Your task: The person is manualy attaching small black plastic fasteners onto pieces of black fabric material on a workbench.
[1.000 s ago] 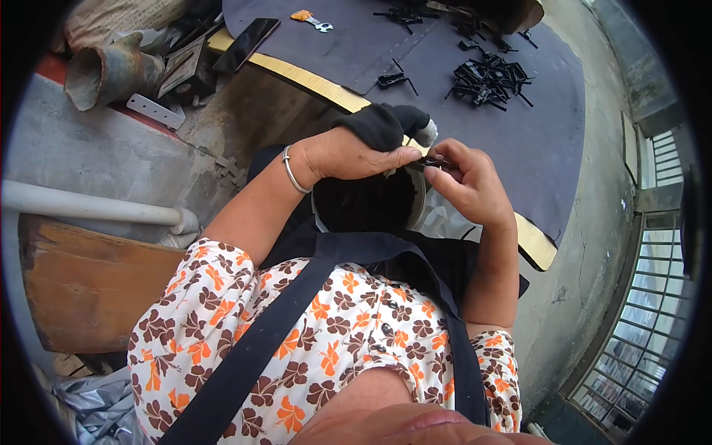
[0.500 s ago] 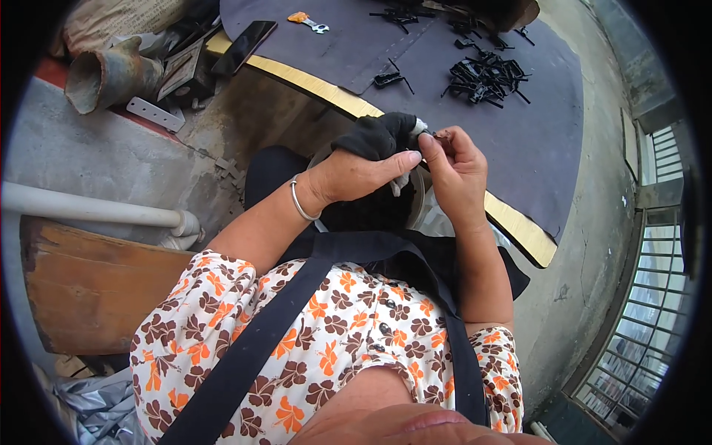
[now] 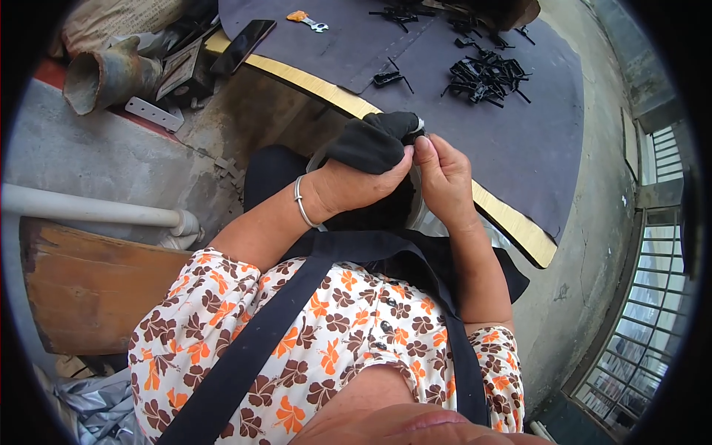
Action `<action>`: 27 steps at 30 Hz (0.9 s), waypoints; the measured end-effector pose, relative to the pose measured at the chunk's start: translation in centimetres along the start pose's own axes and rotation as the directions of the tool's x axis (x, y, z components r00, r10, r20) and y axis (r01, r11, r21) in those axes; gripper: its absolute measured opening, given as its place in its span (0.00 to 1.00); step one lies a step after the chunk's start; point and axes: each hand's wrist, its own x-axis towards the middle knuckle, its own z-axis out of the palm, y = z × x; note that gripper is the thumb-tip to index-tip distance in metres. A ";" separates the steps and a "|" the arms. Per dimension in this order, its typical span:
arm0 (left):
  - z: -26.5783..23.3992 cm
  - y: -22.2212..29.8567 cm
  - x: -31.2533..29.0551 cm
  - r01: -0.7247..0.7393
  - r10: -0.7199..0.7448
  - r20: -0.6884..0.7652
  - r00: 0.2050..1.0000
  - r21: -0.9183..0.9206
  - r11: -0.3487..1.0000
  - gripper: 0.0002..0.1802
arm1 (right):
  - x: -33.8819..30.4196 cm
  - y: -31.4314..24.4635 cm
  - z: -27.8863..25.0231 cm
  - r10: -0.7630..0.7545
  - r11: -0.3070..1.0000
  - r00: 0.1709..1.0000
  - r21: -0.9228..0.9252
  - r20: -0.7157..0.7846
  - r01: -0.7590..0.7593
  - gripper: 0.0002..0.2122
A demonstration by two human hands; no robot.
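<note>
Near the centre of the frame, slightly above the middle, the left hand (image 3: 356,182) wraps around a bunched piece of black cloth (image 3: 371,141), fingers curled closed over its lower edge while the bundle bulges out above the knuckles. The right hand (image 3: 443,178) sits just beside it, touching — its thumb and fingertips pinched together on a small pale part at the cloth's right end, too small to make out clearly. A thin silver bangle (image 3: 300,202) circles the left wrist. Both forearms come up from the lower part of the frame, out of a floral top in white, orange and brown crossed by dark straps. Behind the hands a dark mat (image 3: 519,141) with a yellowish edge runs across the upper right; a heap of small black clips (image 3: 482,74) lies on it toward the top, with a single clip (image 3: 387,77) apart to its left. In the upper left lie a rusty pipe fitting (image 3: 107,74) and a black phone (image 3: 243,46) — a white pipe (image 3: 89,210) crosses the left edge.
</note>
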 end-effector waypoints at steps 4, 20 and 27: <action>-0.5 -0.4 -0.4 -0.101 0.098 0.032 0.995 0.144 0.984 0.09 | -0.1 -0.2 0.6 0.082 0.987 0.995 0.137 0.056 -0.089 0.12; -0.5 -1.1 -0.4 0.374 -0.309 0.216 0.926 -0.420 0.827 0.17 | 0.5 -1.1 -2.5 0.024 0.999 0.992 -0.030 0.126 -0.021 0.05; -0.5 -0.6 -0.4 0.335 -0.234 0.275 0.932 -0.412 0.847 0.16 | 0.5 -0.9 -2.5 0.083 0.992 0.978 0.077 0.192 -0.099 0.07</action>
